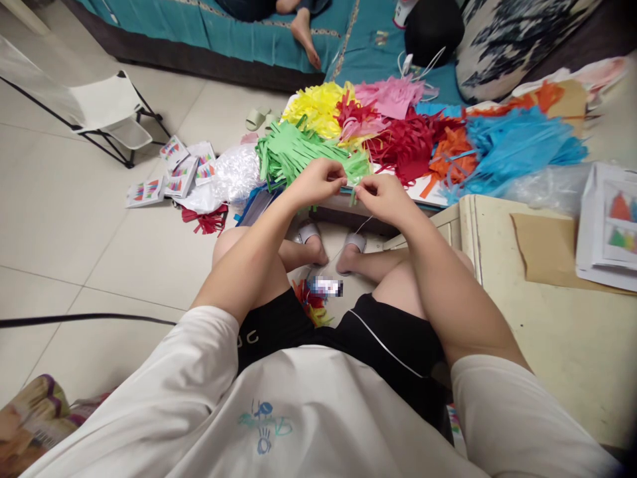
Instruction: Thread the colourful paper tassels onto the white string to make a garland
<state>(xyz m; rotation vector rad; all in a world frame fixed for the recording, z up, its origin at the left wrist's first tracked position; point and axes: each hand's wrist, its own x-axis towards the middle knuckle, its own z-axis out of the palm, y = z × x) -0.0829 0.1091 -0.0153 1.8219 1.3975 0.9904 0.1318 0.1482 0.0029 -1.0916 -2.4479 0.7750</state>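
Observation:
My left hand (318, 178) and my right hand (383, 196) are raised in front of me, both pinched on a green paper tassel (355, 174) between them. A thin white string (362, 226) hangs down from my right hand's fingers. Just behind the hands lies a heap of green fringed paper (288, 149). Further back are piles of yellow (318, 106), pink (388, 96), red (405, 143), orange (450, 149) and blue (517, 143) fringed paper on a low surface.
A cream table (547, 318) at my right carries a brown envelope (542, 249) and printed cards (612, 229). Card packets (172, 172) and a clear plastic bag (233, 174) lie on the tiled floor. A folding stool (112, 109) stands left. Another person's foot (306, 33) rests on the teal bed.

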